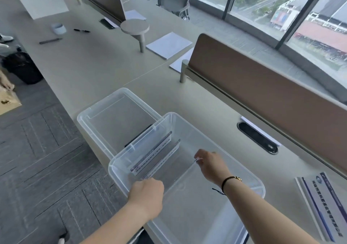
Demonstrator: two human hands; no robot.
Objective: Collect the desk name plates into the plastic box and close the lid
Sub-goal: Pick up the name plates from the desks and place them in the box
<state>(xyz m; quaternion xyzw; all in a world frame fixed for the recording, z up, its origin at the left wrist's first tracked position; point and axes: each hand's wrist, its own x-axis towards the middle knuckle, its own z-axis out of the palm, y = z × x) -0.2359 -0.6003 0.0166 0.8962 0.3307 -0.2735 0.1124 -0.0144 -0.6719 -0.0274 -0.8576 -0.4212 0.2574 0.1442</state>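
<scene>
Clear acrylic name plates [154,154] stand on edge inside the plastic box [216,131], leaning at its 10 o'clock end; both hands reach in, the left hand [148,193] curled closed over one end of a transparent plate [180,174], the right hand [210,164] pinching the opposite end; the lid [90,112] lies upturned on the desk [90,65], touching the box at 10 o'clock; more name plates [319,202] lie stacked at 3 o'clock.

Name plates [156,154] crowd the box's [261,185] far-left end; near end free.
</scene>
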